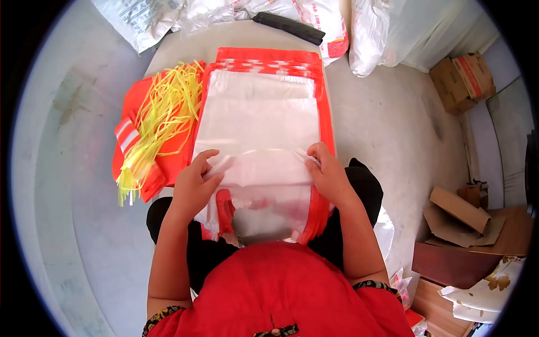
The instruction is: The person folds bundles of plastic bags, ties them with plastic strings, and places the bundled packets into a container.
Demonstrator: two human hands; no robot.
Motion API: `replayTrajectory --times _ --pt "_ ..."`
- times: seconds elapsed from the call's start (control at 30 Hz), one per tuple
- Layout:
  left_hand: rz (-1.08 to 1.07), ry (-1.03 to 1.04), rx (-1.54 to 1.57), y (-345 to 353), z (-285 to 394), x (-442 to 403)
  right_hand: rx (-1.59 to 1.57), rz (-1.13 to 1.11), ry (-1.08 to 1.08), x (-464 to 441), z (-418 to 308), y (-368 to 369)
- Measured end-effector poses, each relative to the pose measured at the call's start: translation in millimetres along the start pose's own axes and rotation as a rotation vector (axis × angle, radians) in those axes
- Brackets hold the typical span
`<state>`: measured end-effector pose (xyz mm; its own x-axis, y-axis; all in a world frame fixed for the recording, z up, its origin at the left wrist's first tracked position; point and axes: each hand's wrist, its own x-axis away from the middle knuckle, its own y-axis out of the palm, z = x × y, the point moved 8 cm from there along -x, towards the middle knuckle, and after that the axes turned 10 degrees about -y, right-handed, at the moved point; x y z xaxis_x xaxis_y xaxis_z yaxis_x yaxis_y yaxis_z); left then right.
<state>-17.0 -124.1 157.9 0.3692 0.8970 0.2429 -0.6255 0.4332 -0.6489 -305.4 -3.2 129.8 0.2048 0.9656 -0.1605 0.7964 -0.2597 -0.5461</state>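
Note:
A stack of red plastic bags with white plastic sheets on top lies before me, over my knees and the table. My left hand grips the left side of the upper white plastic sheet, with thumb and forefinger curled at its edge. On the opposite side, my right hand pinches the same sheet. It is drawn across between the hands with a fold running along it. Below it, nearer my body, a red strip and crumpled thin plastic show.
Left of the stack, yellow ribbons lie over folded red material. A black roll and white sacks are at the back. Cardboard boxes and an opened carton stand on the right.

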Motion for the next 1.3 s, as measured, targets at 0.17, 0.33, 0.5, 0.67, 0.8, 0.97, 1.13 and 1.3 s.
replayTrajectory --times 0.17,0.33,0.5,0.67,0.8,0.97,1.13,1.3 --pt "0.069 0.05 0.045 9.2 -6.0 -0.1 -0.018 0.06 -0.007 4.8 -0.9 -6.6" --pt "0.089 0.023 0.159 23.2 -22.2 -10.7 -0.042 0.038 -0.074 -1.6 11.0 -4.7" --pt "0.115 -0.047 0.13 21.5 -22.9 -3.8 -0.039 -0.082 -0.059 -0.8 12.3 -0.9" --pt "0.158 -0.019 -0.022 21.1 -22.7 0.3 0.255 -0.235 -0.189 11.2 -5.1 -1.9" --pt "0.021 -0.06 0.009 19.6 -24.7 6.5 0.347 -0.285 -0.138 14.7 -15.6 0.3" --pt "-0.042 0.022 0.062 16.7 -8.7 22.8 0.46 -0.238 -0.185 15.9 -29.5 0.5" --pt "0.144 0.221 -0.151 15.8 1.1 33.7 0.508 -0.163 -0.227 20.2 -30.0 0.6" --pt "0.261 0.288 -0.255 21.6 -0.3 36.6 0.562 -0.14 -0.247 21.7 -21.7 -1.4"
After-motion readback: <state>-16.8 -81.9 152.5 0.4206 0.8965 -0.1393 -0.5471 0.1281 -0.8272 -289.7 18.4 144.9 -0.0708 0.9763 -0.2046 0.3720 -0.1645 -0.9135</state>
